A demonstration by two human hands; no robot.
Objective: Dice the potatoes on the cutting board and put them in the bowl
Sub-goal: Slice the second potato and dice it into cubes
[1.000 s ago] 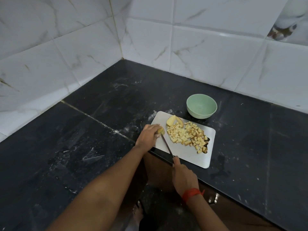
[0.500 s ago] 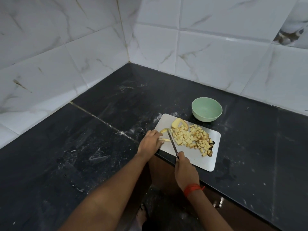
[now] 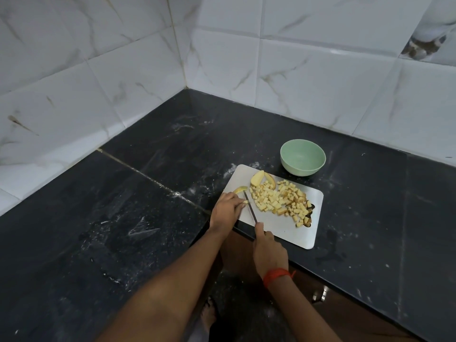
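— On the black bench [image 3: 172, 193], close to its front edge: a pale cutting board [image 3: 283, 230], lying flat, in a corner of white marbled wall tiles [image 3: 320, 82].
— And on the board?
— Across the middle and right, a loose heap of diced potato [image 3: 278, 202]. At the far edge, two uncut wedges [image 3: 257, 178], leaning together, just beside the heap. Off to the left, one thin curved slice [image 3: 240, 189], alone, just beyond the knuckles.
— And the left hand [image 3: 225, 209]?
— At the board's near-left corner, fingers bent, grip narrow, pinning a small potato piece [image 3: 245, 201] down against the board.
— And the right hand [image 3: 269, 250]?
— Just off the board's near edge, grip wrapped tight round the handle of a knife [image 3: 250, 207]. Blade pointing away and slightly left, edge down at the board, right beside the left fingertips, between the pinned piece and the heap. Round the wrist, a red thread [image 3: 275, 276].
— The bowl?
— Pale green bowl [image 3: 303, 169], upright on the bench just past the board's far edge, toward its right end. Near the board; touching or not, hard to tell. Inside, only smooth green in view. All visible potato on the board.
— Anything lower down?
— Past the bench front, dark floor and a foot [image 3: 208, 317], plus a metal cabinet handle [image 3: 320, 293] under the bench on the right.
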